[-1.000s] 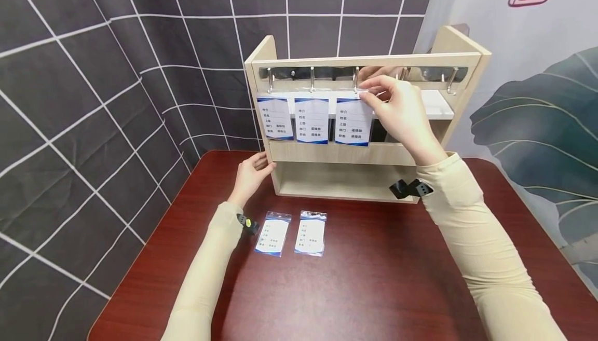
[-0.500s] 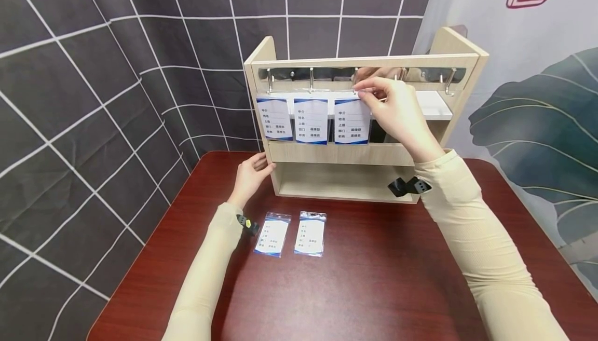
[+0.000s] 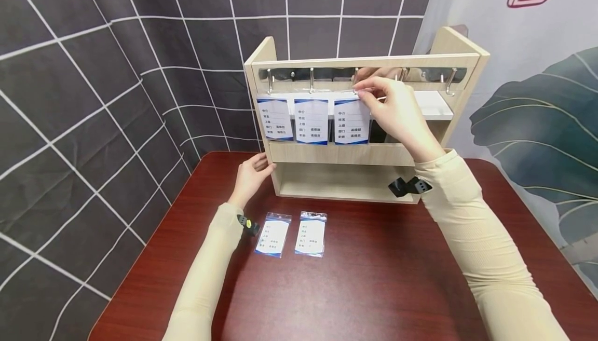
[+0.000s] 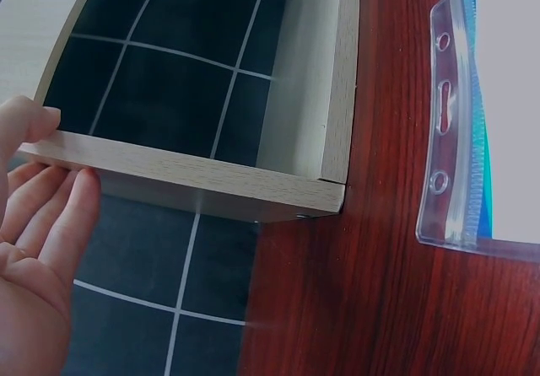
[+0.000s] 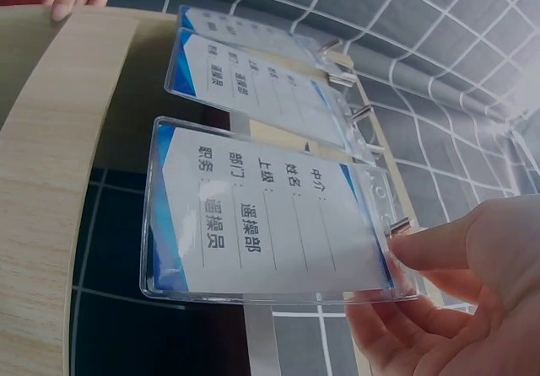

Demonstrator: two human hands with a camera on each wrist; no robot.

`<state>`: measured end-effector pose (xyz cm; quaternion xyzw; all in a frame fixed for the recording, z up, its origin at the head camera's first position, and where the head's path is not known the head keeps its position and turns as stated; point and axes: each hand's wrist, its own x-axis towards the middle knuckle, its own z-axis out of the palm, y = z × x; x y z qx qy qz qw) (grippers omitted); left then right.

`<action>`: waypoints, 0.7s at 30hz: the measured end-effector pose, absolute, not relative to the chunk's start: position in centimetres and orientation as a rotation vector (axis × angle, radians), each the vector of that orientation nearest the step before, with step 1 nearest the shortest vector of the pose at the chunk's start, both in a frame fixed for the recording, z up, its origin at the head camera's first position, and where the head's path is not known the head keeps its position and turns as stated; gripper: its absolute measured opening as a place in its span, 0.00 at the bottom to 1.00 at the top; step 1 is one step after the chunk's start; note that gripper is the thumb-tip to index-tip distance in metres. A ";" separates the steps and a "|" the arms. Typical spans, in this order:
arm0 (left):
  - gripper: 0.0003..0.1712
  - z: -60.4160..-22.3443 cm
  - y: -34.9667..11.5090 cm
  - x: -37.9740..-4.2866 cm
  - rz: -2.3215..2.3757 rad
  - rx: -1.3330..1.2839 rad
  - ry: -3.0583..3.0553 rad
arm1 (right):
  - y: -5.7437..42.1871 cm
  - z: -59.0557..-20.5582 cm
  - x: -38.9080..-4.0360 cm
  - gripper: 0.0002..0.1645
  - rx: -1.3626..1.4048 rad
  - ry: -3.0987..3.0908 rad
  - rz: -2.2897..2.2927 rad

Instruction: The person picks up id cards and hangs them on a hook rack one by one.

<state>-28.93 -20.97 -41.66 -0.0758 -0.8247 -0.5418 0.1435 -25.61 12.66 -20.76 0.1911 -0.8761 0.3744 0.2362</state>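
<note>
My right hand (image 3: 392,103) pinches the top edge of a blue-and-white name badge (image 3: 351,123) in a clear plastic sleeve. In the right wrist view a metal hook tip (image 5: 400,225) pokes through at the badge's punched top strip, right beside the thumb. To its left, two similar badges hang from hooks, a middle badge (image 3: 311,122) and a left badge (image 3: 275,120). My left hand (image 3: 251,177) grips the side panel of the wooden rack (image 3: 308,154), thumb on one face and fingers behind, as the left wrist view (image 4: 51,216) shows.
Two more sleeved badges, a left one (image 3: 273,235) and a right one (image 3: 310,234), lie on the red-brown table (image 3: 374,278) before the rack. A free hook (image 3: 451,81) is at the rack's right end. Dark tiled cloth (image 3: 201,40) hangs behind.
My right hand and the pinched badge have shifted slightly left toward the third hook, and the badge hangs straighter. The left hand stays on the rack's side.
</note>
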 end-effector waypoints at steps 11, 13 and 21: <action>0.28 -41.8 -20.9 -29.0 -1.532 -0.223 -2.380 | 12.9 -20.4 -25.1 0.16 0.511 -2.363 1.043; 0.27 -41.8 -20.9 -29.1 -1.518 -0.219 -2.375 | 13.0 -20.3 -25.0 0.16 0.504 -2.358 1.029; 0.28 -41.7 -20.9 -29.0 -1.553 -0.219 -2.379 | 13.7 -20.0 -24.6 0.16 0.486 -2.313 1.010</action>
